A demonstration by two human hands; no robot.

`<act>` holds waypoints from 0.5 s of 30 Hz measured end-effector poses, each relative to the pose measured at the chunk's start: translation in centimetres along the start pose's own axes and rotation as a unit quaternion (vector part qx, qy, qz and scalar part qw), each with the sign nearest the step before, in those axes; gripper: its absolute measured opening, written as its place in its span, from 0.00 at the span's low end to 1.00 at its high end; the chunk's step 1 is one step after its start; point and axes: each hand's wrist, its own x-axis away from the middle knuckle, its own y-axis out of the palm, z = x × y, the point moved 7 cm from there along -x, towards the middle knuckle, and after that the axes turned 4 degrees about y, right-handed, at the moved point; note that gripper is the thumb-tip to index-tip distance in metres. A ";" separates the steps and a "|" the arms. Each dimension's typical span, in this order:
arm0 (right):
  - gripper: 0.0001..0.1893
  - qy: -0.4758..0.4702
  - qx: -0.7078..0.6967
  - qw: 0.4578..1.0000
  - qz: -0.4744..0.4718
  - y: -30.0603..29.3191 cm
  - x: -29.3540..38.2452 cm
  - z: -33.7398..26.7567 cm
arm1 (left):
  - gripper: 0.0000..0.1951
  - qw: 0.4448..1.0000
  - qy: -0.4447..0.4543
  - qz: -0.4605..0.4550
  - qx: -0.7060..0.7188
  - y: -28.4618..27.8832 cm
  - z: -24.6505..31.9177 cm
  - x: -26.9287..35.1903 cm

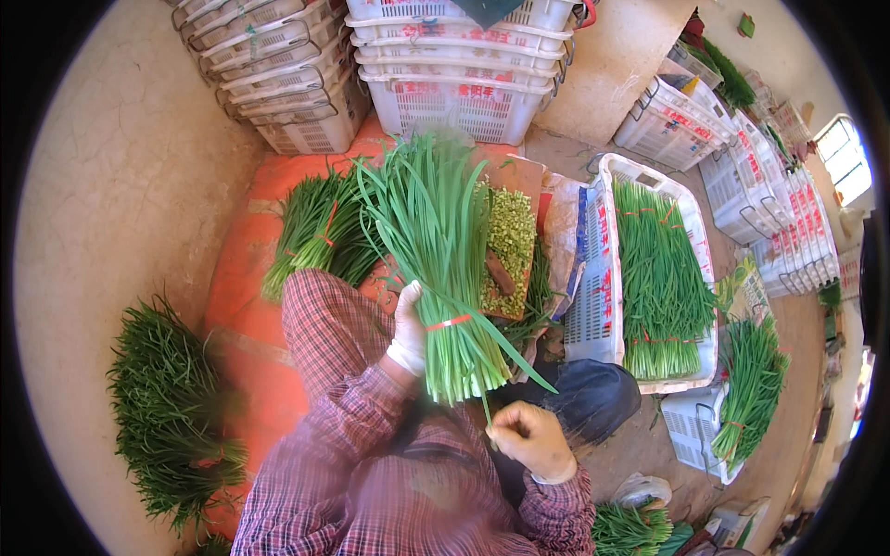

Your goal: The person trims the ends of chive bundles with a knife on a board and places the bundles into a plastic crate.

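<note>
My left hand [409, 321], in a white glove, grips a large bunch of garlic chives [434, 243] upright in front of me. A red band [448, 323] circles the bunch near its pale cut ends. Below those ends my right hand [532, 438], also gloved, pinches a single thin green stalk [485, 406] between thumb and fingers. Behind the bunch lies a board [518, 177] heaped with chopped pale stem ends [511, 240]; a brownish handle-like piece [499, 272] rests on them.
Banded chives [316, 229] lie on the red sheet [236, 278]; another pile [170, 410] is at the left wall. A white plastic crate [601, 278] of chives stands right, with a bunch [751, 389] on a smaller crate beyond. Stacked crates [452, 104] stand behind; further chives [629, 528] lie lower right.
</note>
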 end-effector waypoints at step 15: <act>0.10 -0.186 0.293 0.903 0.254 -6.1 0.4 -5.7 | 0.45 0.999 0.035 0.019 0.006 -1.2 4.1 -1.7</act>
